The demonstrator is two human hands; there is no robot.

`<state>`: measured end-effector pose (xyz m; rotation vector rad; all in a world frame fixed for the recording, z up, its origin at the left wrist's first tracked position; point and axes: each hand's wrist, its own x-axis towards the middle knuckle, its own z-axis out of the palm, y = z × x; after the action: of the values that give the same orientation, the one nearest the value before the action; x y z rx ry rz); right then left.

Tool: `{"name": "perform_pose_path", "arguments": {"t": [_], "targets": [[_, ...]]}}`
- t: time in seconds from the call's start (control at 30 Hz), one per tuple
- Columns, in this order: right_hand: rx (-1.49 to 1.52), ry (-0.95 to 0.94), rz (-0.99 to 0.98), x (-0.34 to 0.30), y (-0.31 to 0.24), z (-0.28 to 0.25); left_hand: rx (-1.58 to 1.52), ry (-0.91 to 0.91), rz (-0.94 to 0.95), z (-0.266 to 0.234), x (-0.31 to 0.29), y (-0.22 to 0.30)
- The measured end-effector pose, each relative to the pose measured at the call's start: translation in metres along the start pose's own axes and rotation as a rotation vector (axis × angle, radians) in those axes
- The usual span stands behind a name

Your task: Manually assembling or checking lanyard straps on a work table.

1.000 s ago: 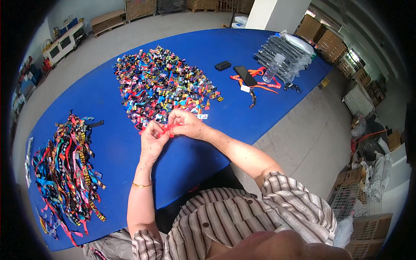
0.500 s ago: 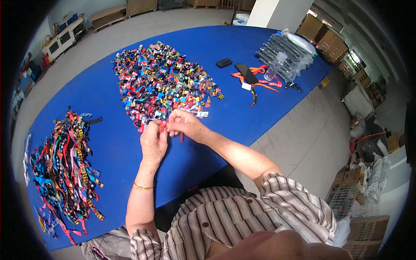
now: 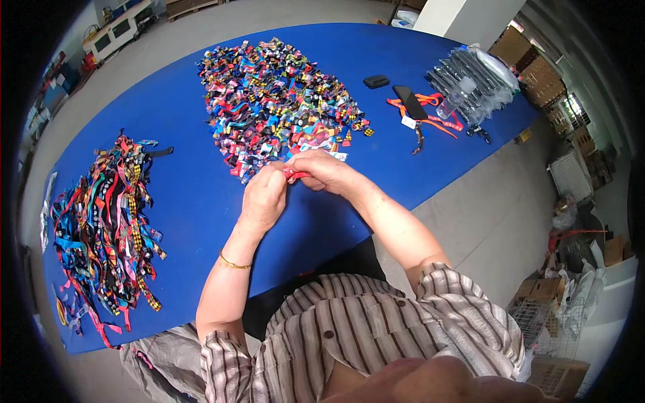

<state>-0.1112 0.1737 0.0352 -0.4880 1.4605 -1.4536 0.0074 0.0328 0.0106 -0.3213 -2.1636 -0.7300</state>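
My left hand (image 3: 264, 196) and my right hand (image 3: 324, 170) meet over the blue table, at the near end of a heap of short colourful fabric straps (image 3: 275, 101). Between their fingertips is a small red strap (image 3: 293, 174), pinched from both sides. One end of it lies along the fingers of my right hand; the rest is hidden by the fingers. To the left lies a pile of longer patterned straps (image 3: 114, 221), stretched toward the table's near edge.
At the right stand a stack of plastic-wrapped dark packs (image 3: 463, 80), a clear bottle (image 3: 455, 97), a black phone (image 3: 410, 102) on orange straps and a small black case (image 3: 376, 81). Wire baskets and boxes line the floor at right. The blue table (image 3: 201, 269) curves around me.
The whole view has shifted, so the table things sit higher and further right. My hands still pinch the red strap, which now lies more sideways instead of hanging down below the right hand.
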Motion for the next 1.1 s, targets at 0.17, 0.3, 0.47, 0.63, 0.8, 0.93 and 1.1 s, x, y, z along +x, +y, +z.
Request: {"name": "perform_pose_path", "arguments": {"t": [0.17, 0.3, 0.47, 0.63, 0.8, 0.93, 1.1], "targets": [[-0.082, -0.006, 0.054, 0.0, -0.008, -0.006, 0.024, -0.042, 0.065, -0.002, -0.001, -0.001], [-0.019, 0.006, -0.005, -0.001, -0.005, -0.011, 0.056, 0.0, 0.072, 0.002, 0.0, -0.001], [-0.004, 0.19, -0.183, 0.002, 0.004, 0.004, 0.143, 0.051, -0.022, 0.003, -0.004, -0.004], [-0.136, 0.472, -0.571, 0.013, 0.015, 0.015, -0.033, 0.197, -0.146, 0.007, -0.005, -0.015], [-0.362, 0.49, -0.782, 0.003, 0.011, 0.022, -0.824, 0.034, -0.794, 0.003, -0.006, -0.019], [-0.533, 0.541, -0.832, 0.003, 0.015, 0.016, -1.096, -0.041, -0.729, -0.003, -0.004, -0.016], [-0.449, 0.535, -0.828, 0.004, 0.02, 0.016, -0.661, -0.032, -0.457, 0.007, -0.01, -0.023]]}}
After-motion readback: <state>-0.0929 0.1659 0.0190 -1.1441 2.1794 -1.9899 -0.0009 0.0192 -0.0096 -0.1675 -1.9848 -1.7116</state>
